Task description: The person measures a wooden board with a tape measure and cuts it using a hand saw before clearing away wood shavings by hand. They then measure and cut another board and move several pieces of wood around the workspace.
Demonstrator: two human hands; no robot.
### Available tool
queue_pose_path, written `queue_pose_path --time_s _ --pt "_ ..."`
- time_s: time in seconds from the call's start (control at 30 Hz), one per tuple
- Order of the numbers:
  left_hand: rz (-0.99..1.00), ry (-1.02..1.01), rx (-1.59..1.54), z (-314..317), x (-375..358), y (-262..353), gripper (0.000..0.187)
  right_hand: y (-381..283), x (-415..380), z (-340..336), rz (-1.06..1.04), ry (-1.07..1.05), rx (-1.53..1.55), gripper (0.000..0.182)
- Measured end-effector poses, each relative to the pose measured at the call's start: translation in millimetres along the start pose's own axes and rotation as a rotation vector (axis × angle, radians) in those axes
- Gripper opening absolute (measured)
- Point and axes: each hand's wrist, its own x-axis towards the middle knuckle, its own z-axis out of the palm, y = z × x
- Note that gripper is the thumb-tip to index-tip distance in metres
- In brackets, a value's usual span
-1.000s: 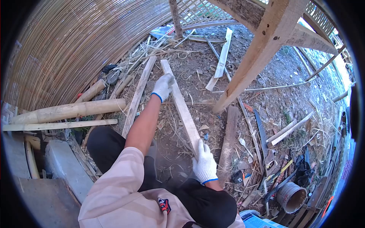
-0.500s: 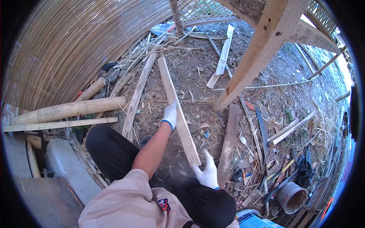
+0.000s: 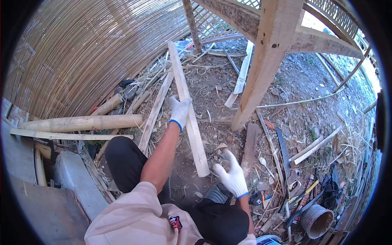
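A pale sawn wooden board (image 3: 192, 126) slants away from me, held off the ground. My left hand (image 3: 180, 110), in a white glove with a blue cuff, grips it around its middle. Close to the board's near end is my right hand (image 3: 232, 173), gloved the same way. Its thumb and fingers are apart, and it holds nothing. A gap shows between it and the board. Below lies brown earth with wood shavings (image 3: 183, 179).
A wooden post (image 3: 261, 77) with braces stands ahead to the right. A bamboo screen (image 3: 94, 53) rises on the left above thick bamboo poles (image 3: 85, 122). A handsaw (image 3: 282, 145), several tools and a bucket (image 3: 317, 221) lie on the right.
My right hand has let go of the board's near end and moved right. The board, in my left hand, has shifted left and away from me. The view has turned slightly.
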Motion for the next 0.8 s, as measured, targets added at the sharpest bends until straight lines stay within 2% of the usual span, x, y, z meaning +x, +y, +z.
queue_pose_path --time_s 0.03,0.07,0.1,0.17,0.2,0.3,0.43,0.57,0.6,0.73,0.8 --pt "0.01 0.005 -0.027 7.6 -7.0 6.0 0.067 -11.9 13.6 8.3 0.048 -0.129 0.136 0.084" --pt "0.084 0.06 0.046 16.1 -3.1 0.1 0.057 -27.6 21.9 10.1 0.149 -0.299 0.262 0.087" --pt "0.065 0.056 0.023 22.1 0.0 -3.5 0.052 -29.9 26.1 25.9 0.077 -0.28 0.272 0.079" --pt "0.023 0.047 -0.028 31.6 3.5 -6.4 0.045 -19.7 42.4 39.6 0.129 -0.47 0.607 0.073" --pt "-0.079 -0.09 -0.121 27.6 7.6 -3.8 0.033 -18.2 45.8 38.4 0.154 -0.445 0.678 0.068" --pt "-0.282 -0.193 -0.618 37.6 7.7 -15.9 0.032 -24.7 45.8 28.1 0.209 -0.376 0.826 0.057" --pt "-0.356 -0.256 -0.731 47.7 7.2 -41.4 0.026 -27.8 40.0 9.0 0.229 -0.338 0.857 0.056" --pt "-0.327 -0.383 -0.789 49.3 4.1 -54.9 0.033 -23.7 42.3 1.9 0.291 -0.318 0.803 0.058" --pt "-0.468 -0.33 -0.917 50.5 1.5 -50.5 0.033 -25.4 46.4 2.0 0.282 -0.306 0.794 0.058" --pt "-0.511 -0.304 -0.907 63.7 14.5 -69.3 0.031 -43.7 49.7 7.8 0.255 -0.271 0.777 0.062" --pt "-0.513 -0.373 -0.927 65.6 19.6 -76.2 0.03 -40.8 51.6 13.0 0.237 -0.244 0.723 0.065"
